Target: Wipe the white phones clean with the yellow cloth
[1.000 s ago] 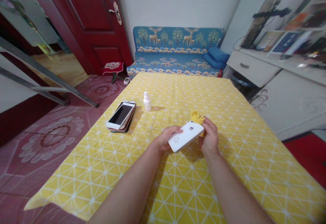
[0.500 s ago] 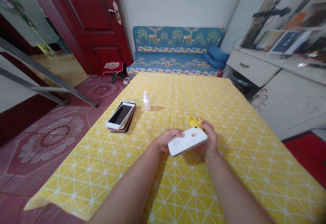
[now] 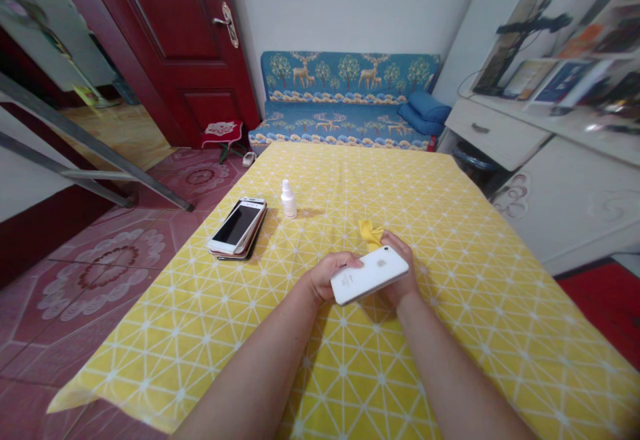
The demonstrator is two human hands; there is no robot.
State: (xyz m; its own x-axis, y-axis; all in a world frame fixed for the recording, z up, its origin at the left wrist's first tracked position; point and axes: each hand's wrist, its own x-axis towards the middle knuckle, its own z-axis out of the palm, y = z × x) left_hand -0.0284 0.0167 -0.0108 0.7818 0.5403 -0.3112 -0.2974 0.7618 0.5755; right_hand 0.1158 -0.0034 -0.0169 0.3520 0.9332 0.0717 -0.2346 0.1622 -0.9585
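A white smartphone [image 3: 370, 276] is held above the table, its back with a logo and camera turned up. My left hand [image 3: 331, 272] grips its left end, thumb on the back and fingers underneath. My right hand [image 3: 403, 268] is closed at the phone's far right side, partly hidden beneath it. From its fingers a yellow cloth [image 3: 371, 233] sticks out beyond the phone's far edge. The phone's screen side faces down, out of sight.
Several stacked phones [image 3: 239, 227] lie at the table's left. Beside them stands a small white spray bottle [image 3: 289, 200]. A yellow patterned tablecloth [image 3: 345, 373] covers the table. A blue bench [image 3: 345, 110] stands behind it, and a white cabinet [image 3: 575, 207] at right.
My right hand has slid left and further under the phone, carrying the yellow cloth left along the far edge. The phone has barely moved in my left hand.
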